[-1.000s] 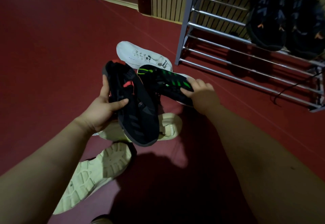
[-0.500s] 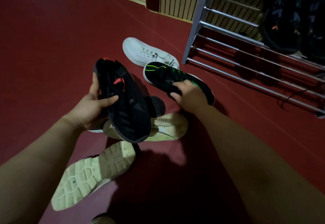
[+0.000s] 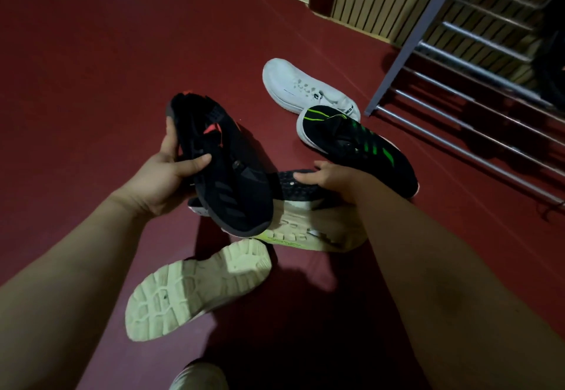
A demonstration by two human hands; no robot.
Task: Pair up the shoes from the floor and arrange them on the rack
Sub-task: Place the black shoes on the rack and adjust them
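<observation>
—While it lacks a mate, where's the red-tabbed black shoe (image 3: 226,175)?
—Item: gripped in my left hand (image 3: 162,181), raised for comparison. Right hand (image 3: 333,180): resting on dark shoe (image 3: 290,180), likely mate; grip unclear. Rack (image 3: 406,53): far right.

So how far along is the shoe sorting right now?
Early. A dark shoe sits on the rack. The left grip holds a black shoe with a red tab; the right grip touches a tipped dark shoe on the floor. A white shoe, a green-striped shoe and an upturned pale-soled shoe wait there too.
</observation>
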